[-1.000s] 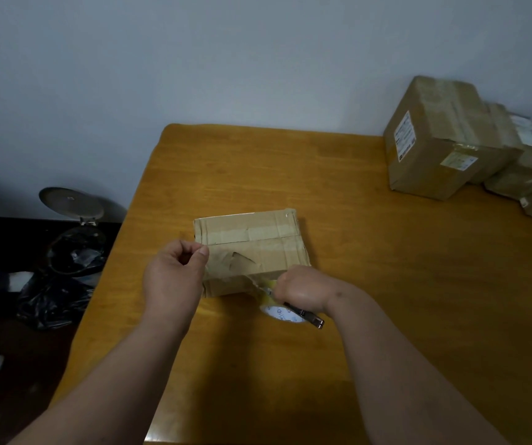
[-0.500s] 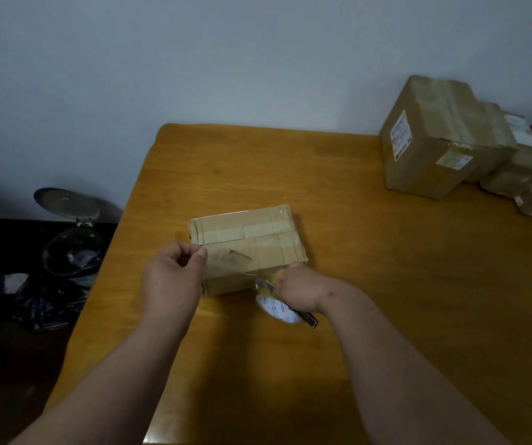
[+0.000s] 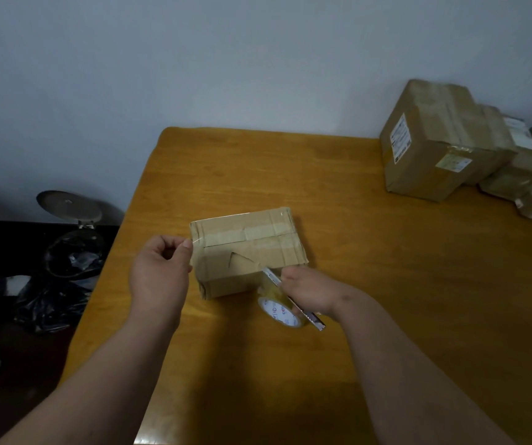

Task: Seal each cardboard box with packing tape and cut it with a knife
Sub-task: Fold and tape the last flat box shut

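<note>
Box: creased brown cardboard box [image 3: 248, 252], glossy taped, mid wooden tabletop [image 3: 370, 252].
Left hand [image 3: 160, 272]: fingers pinch clear tape end.
Right hand [image 3: 310, 292]: fingers grip slim metal knife [image 3: 293, 300] over round tape roll [image 3: 278, 308].

On table [image 3: 386, 284]: 1 cardboard box [image 3: 248, 252] in work, 1 tape roll [image 3: 279, 311], 1 knife [image 3: 306, 313]; 2 hands; stacked boxes [image 3: 470, 155], count unclear.

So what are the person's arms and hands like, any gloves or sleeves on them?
No gloves, and no sleeves in view: both forearms are bare right to the frame's bottom edge. The left hand and right hand carry no ring, watch or band that shows.
</note>
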`<control>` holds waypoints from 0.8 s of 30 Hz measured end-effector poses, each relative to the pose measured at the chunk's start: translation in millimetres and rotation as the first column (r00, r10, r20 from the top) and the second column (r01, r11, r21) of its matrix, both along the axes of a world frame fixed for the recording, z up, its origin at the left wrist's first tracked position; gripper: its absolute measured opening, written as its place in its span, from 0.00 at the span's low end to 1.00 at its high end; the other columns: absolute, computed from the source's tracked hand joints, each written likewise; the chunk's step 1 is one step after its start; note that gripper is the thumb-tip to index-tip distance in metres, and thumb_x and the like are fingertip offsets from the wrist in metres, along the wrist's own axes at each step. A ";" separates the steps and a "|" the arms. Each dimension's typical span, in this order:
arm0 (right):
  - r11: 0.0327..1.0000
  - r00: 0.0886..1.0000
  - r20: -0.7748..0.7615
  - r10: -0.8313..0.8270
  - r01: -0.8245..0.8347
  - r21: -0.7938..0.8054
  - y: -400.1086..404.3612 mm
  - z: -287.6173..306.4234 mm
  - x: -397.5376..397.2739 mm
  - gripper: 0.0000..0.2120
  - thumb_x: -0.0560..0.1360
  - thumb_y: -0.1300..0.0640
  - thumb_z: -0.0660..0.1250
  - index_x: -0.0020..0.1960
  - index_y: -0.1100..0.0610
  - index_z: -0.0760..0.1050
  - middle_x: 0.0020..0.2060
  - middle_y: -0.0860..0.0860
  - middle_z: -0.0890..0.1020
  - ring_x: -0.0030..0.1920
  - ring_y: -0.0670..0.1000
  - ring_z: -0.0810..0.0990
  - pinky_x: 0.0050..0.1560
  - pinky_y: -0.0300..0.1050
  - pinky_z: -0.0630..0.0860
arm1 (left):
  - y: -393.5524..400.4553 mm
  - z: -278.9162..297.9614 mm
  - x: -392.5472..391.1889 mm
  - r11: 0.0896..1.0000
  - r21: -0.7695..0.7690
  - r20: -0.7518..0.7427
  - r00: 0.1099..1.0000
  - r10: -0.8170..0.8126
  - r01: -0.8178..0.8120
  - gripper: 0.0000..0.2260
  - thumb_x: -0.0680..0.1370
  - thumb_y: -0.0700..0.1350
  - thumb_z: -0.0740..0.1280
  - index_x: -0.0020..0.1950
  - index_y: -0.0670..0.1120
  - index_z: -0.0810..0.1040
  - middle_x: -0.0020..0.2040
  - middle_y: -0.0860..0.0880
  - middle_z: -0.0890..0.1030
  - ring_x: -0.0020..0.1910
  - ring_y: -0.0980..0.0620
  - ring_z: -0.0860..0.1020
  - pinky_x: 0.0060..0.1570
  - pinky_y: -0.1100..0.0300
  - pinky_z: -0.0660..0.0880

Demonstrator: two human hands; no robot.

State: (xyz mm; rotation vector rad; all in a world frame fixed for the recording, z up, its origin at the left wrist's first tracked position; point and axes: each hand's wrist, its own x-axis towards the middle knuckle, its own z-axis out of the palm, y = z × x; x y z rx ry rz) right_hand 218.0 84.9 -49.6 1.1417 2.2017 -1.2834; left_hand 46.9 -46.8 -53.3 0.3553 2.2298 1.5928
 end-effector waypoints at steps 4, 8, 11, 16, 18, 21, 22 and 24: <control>0.994 0.991 -0.089 -0.104 0.099 -0.053 0.2 -2.6 14.1 0.11 0.81 0.56 0.55 0.40 0.54 0.67 0.39 0.51 0.71 0.41 0.52 0.71 0.41 0.47 0.67 | -1.8 -0.3 -0.9 1.000 0.009 0.011 1.000 -0.011 0.011 0.06 0.78 0.46 0.68 0.41 0.52 0.78 0.38 0.52 0.80 0.38 0.53 0.78 0.37 0.58 0.73; 0.951 0.930 -0.202 -0.307 0.290 -0.110 8.3 -8.1 28.8 0.12 0.79 0.58 0.60 0.37 0.54 0.68 0.34 0.50 0.71 0.35 0.50 0.70 0.39 0.47 0.66 | -1.6 0.6 -0.5 0.999 0.029 0.017 1.000 -0.023 0.023 0.05 0.78 0.45 0.68 0.42 0.51 0.79 0.38 0.51 0.80 0.38 0.52 0.77 0.38 0.56 0.74; 0.882 0.846 -0.254 -0.469 0.463 -0.087 18.9 -20.3 41.8 0.10 0.78 0.58 0.61 0.38 0.55 0.69 0.34 0.52 0.71 0.35 0.51 0.70 0.38 0.47 0.66 | -0.7 2.1 1.5 0.999 0.025 0.012 0.999 -0.034 0.034 0.05 0.78 0.46 0.68 0.42 0.51 0.79 0.38 0.51 0.80 0.38 0.52 0.78 0.38 0.56 0.74; 0.852 0.884 -0.012 -0.467 0.454 0.261 28.7 -57.0 63.0 0.13 0.80 0.57 0.60 0.37 0.58 0.71 0.35 0.53 0.73 0.35 0.51 0.71 0.34 0.44 0.65 | 2.7 6.7 6.6 0.997 0.035 0.023 0.998 -0.065 0.064 0.04 0.78 0.46 0.68 0.43 0.51 0.79 0.40 0.51 0.81 0.38 0.55 0.78 0.38 0.58 0.74; 0.896 0.908 0.144 -0.394 0.345 0.281 22.4 -73.6 66.5 0.15 0.81 0.55 0.60 0.36 0.56 0.71 0.34 0.51 0.73 0.35 0.50 0.72 0.34 0.43 0.66 | 4.7 9.6 9.6 0.995 0.048 0.032 0.996 -0.089 0.087 0.04 0.78 0.45 0.68 0.43 0.50 0.80 0.40 0.50 0.81 0.37 0.55 0.78 0.39 0.57 0.76; 0.917 0.899 0.282 -0.337 0.245 0.314 9.1 -92.2 71.1 0.14 0.81 0.53 0.60 0.38 0.55 0.73 0.36 0.50 0.74 0.39 0.51 0.74 0.40 0.42 0.69 | 6.8 15.3 14.4 0.990 0.065 0.044 0.991 -0.126 0.123 0.04 0.78 0.45 0.69 0.43 0.50 0.79 0.39 0.51 0.81 0.36 0.57 0.78 0.39 0.58 0.75; 0.908 0.894 0.275 -0.353 0.256 0.332 6.3 -93.5 72.3 0.13 0.81 0.53 0.60 0.38 0.54 0.73 0.39 0.51 0.77 0.40 0.51 0.75 0.40 0.42 0.70 | 7.4 17.4 15.5 0.989 0.075 0.052 0.989 -0.135 0.131 0.04 0.78 0.45 0.69 0.43 0.50 0.79 0.38 0.53 0.81 0.35 0.59 0.78 0.38 0.59 0.75; 0.865 0.891 0.184 -0.414 0.322 0.385 4.7 -87.9 71.2 0.11 0.80 0.51 0.61 0.50 0.56 0.78 0.51 0.54 0.80 0.46 0.53 0.77 0.45 0.43 0.72 | 8.5 22.3 16.9 0.986 0.087 0.062 0.987 -0.150 0.145 0.04 0.78 0.45 0.69 0.43 0.50 0.80 0.36 0.54 0.81 0.32 0.62 0.78 0.37 0.61 0.74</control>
